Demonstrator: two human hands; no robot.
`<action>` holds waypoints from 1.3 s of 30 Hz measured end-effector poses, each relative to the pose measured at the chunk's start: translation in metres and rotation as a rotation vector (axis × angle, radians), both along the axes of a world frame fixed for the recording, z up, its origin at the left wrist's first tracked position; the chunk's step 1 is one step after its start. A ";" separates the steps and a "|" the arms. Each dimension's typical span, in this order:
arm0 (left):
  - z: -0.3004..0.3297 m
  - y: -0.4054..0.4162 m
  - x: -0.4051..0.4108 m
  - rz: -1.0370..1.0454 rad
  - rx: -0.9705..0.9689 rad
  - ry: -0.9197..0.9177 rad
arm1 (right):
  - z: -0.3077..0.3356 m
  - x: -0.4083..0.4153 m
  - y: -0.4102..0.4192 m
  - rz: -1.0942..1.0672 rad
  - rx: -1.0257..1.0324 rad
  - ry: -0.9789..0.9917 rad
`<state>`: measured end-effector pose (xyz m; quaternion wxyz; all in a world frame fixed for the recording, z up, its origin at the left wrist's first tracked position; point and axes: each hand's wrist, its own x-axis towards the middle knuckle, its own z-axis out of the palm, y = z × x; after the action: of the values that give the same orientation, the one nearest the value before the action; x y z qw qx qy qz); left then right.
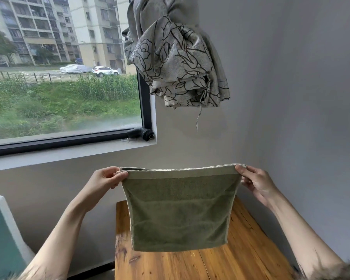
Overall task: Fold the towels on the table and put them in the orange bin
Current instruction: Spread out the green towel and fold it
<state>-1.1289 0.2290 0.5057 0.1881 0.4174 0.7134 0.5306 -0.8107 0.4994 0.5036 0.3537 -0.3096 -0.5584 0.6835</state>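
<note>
1. A wooden desk [240,259] fills the lower centre and lower right of the frame; its orange-brown planks show grain, dark scuffs and a glossy patch of reflected light near the left edge.
2. A green towel [180,211] hangs above the desk in the lower middle of the frame, doubled over, its top edges stretched level and its lower edge hanging free in front of the desk's far part.
3. The left hand [107,177] pinches the towel's upper left corner between thumb and curled fingers.
4. The right hand [255,182] pinches the upper right corner the same way, thumb on the near face.
5. Grey walls [291,98] meet in a corner behind the desk, at the right of the frame.
6. A window [63,67] with a dark frame takes up the upper left, showing grass, a fence, parked cars and apartment blocks.
7. A small dark object [141,134] lies on the sill at the window's lower right corner.
8. A knotted floral curtain [176,57] hangs at upper centre.
9. A teal-and-white object [2,229] stands at the lower left edge.
</note>
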 end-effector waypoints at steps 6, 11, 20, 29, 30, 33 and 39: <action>0.000 0.001 0.003 -0.034 0.084 -0.026 | -0.004 -0.007 0.001 -0.036 0.011 0.042; 0.002 -0.003 0.003 -0.158 0.107 -0.032 | -0.005 -0.015 0.002 -0.084 -0.025 0.064; 0.000 -0.003 0.007 -0.189 0.022 0.064 | -0.001 -0.016 0.000 -0.075 -0.070 0.093; -0.010 0.004 0.004 -0.058 -0.104 0.160 | -0.007 -0.015 0.006 -0.051 -0.049 0.120; -0.010 0.004 0.004 -0.051 -0.105 0.175 | -0.007 -0.015 0.007 -0.051 -0.053 0.120; -0.010 0.002 0.004 -0.053 -0.097 0.198 | -0.009 -0.013 0.009 -0.049 -0.051 0.101; -0.005 0.000 0.003 -0.007 -0.061 0.211 | -0.012 -0.014 0.012 -0.050 -0.093 0.108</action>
<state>-1.1262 0.2290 0.5003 0.1265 0.4676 0.7435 0.4610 -0.8246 0.5113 0.4921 0.3854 -0.3023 -0.4986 0.7152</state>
